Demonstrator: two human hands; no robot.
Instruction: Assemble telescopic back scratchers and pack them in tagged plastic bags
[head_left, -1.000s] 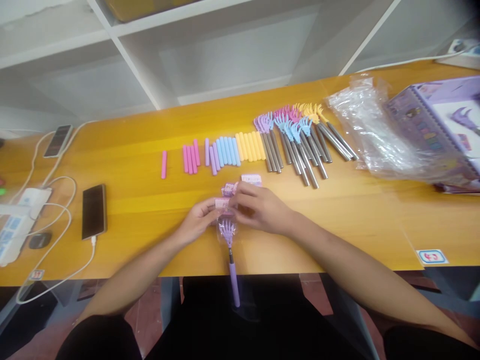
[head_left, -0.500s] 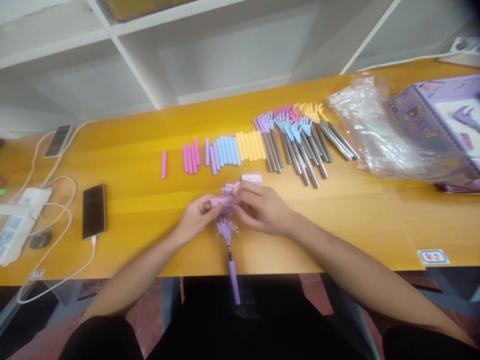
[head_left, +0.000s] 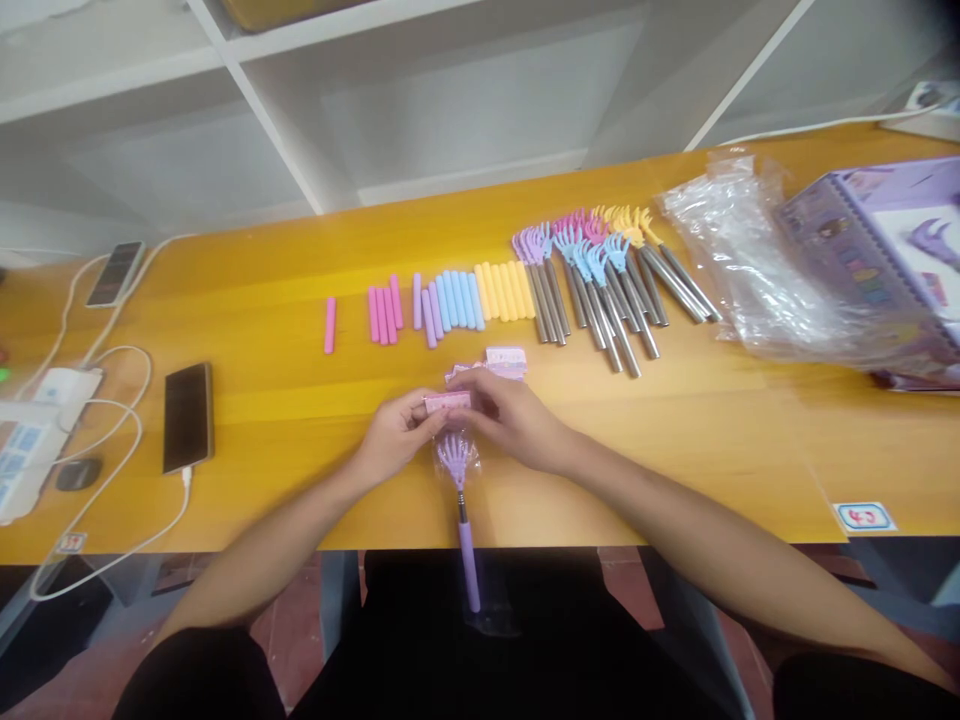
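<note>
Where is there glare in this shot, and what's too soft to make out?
Head view: bright highlights streak the clear plastic bags, and a pale sheen washes the table right of centre; head view: print on the pink card at the hands is too soft to read; head view: the black clothing shows little detail.

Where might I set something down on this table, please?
The tabletop is bare between the nearer phone and the left hand, and between the right forearm and the clear plastic bags. It is crowded around the coloured sticks, claw-headed rods and purple box, and by the power strip.
</note>
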